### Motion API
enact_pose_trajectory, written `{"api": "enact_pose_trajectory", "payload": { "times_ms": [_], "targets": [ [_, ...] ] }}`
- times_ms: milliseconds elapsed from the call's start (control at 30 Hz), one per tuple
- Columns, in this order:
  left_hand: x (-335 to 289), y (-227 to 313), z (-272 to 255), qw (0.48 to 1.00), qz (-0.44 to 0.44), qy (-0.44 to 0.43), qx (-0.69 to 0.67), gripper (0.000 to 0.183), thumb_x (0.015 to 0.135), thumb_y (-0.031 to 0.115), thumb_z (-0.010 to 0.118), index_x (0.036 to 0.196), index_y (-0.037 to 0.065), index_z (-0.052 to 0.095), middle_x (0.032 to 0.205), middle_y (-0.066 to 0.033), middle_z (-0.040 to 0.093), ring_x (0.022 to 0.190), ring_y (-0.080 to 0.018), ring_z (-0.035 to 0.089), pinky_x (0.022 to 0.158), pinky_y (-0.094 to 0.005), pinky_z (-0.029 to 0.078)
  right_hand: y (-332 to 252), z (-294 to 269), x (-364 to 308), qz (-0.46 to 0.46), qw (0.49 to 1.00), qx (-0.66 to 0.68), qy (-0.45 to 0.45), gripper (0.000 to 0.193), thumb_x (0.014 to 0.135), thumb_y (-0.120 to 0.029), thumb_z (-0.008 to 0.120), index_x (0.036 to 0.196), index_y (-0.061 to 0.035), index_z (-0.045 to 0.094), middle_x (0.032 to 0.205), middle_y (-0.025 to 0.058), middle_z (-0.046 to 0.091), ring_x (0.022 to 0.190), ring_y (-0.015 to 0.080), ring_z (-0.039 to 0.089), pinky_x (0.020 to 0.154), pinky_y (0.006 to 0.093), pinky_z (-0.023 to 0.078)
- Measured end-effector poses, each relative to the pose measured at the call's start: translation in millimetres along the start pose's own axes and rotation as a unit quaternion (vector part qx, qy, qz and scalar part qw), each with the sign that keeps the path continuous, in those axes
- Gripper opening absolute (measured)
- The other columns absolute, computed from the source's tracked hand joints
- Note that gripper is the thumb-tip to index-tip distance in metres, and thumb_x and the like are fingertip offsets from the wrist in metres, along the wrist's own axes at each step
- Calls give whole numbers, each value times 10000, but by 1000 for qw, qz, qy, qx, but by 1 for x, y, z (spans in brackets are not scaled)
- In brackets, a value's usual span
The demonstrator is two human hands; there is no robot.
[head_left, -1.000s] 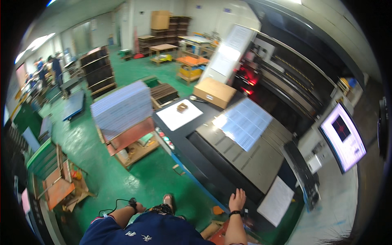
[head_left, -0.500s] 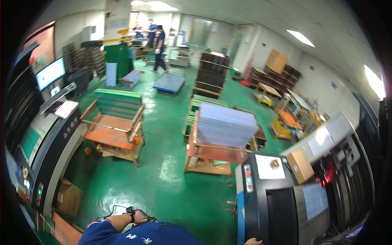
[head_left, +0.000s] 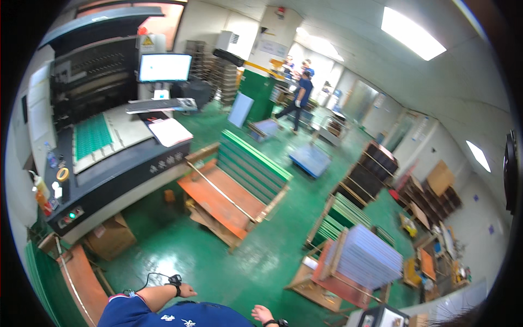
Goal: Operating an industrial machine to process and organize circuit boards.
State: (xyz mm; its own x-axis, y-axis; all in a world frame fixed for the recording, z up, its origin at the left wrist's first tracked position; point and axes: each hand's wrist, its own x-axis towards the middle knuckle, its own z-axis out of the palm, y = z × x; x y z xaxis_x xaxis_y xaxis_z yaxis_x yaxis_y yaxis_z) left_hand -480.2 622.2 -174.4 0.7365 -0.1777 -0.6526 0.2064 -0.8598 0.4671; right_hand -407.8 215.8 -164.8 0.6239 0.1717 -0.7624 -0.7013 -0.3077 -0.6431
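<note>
My left hand (head_left: pixel 187 290) hangs in front of my body, above the green floor, with its fingers loosely bent and nothing visible in it. A dark strap with a small device (head_left: pixel 175 283) and a black cable is on that wrist. My right hand (head_left: pixel 262 314) is low in front of me, its fingers slightly apart and holding nothing I can see. Another dark band (head_left: pixel 277 323) sits on the right wrist. Neither hand touches anything. Ahead of them stands a wooden cart (head_left: pixel 212 196) with an orange board base, carrying green-edged panels (head_left: pixel 253 166).
A large machine (head_left: pixel 128 169) with a green perforated sheet (head_left: pixel 93 136) and a monitor (head_left: pixel 165 68) stands left. A cardboard box (head_left: pixel 111 237) lies below it. Right, a cart holds stacked bluish panels (head_left: pixel 369 256). Farther off, a person (head_left: pixel 301 101) walks near a blue platform (head_left: pixel 310 161).
My view has swung left, bringing the left machine further in. My right hand has come off the machine on the right, which now shows only at the lower edge.
</note>
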Motion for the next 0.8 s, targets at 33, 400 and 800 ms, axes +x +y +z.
{"api": "enact_pose_trajectory", "payload": {
  "times_ms": [33,400,800],
  "targets": [
    [-11,-16,-4,999,-18,18,-25,556,838,585,426,1005,108,657,1038,-142,639,1009,-295,582,891,-387,432,-6,11,15,-11,1000,-9,-10,381,861,-204,530,1202,-34,517,910,77,635,689,184,604,585,315,488],
    [-111,-174,84,803,-456,103,-370,468,823,409,419,978,46,670,1023,-150,643,1004,-285,593,870,-385,451,3,-39,259,147,988,-43,-17,179,833,-287,503,899,-161,611,788,171,612,647,298,566,522,475,422],
    [7,-112,-68,761,-392,336,-393,441,799,487,514,891,78,650,957,-164,650,905,-340,611,799,-419,479,-522,316,232,-156,914,-160,-337,194,886,-113,472,1055,-36,527,840,68,611,683,156,601,563,263,509]
  ]
}}
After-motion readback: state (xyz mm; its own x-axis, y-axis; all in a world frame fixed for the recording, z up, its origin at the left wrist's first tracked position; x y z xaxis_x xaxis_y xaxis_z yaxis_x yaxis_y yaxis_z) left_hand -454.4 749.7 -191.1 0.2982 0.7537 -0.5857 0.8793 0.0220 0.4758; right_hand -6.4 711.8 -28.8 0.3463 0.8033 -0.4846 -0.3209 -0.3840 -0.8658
